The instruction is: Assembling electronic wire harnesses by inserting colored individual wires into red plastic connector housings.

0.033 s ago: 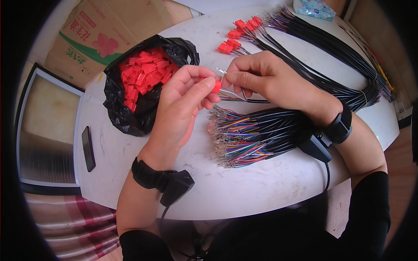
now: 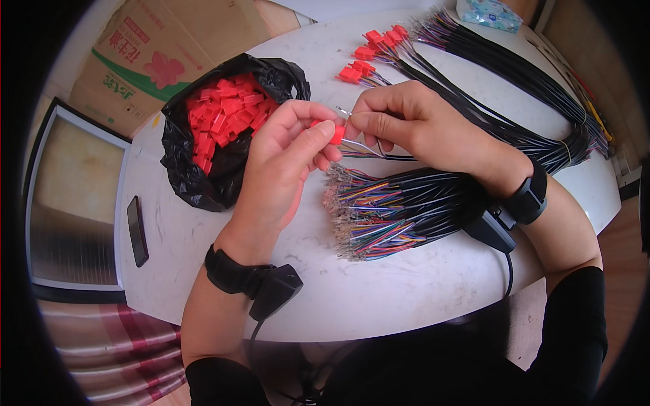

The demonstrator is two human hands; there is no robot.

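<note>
- Left hand (image 2: 291, 143) is pinching a red connector (image 2: 337, 135) at its fingertips — long axis partly hidden.
- Right hand (image 2: 412, 123), nearby, is pinching a metal-tipped wire (image 2: 343, 110) — tip is poking left past those fingers, just beyond the connector.

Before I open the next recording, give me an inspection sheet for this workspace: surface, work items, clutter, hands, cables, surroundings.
Surface: white table with grey streaks.
Work items: loose red connectors piled in an open black plastic bag.
Clutter: dark phone at the left; blue-and-white packet at the far edge.
Hands: left hand pinches a red connector; right hand pinches a metal-tipped wire end.
Cables: near bundle, coloured wire ends fanned leftward; far bundle; some cables between carry red connectors.
Surroundings: cardboard, framed panel and striped fabric on the left.
</note>
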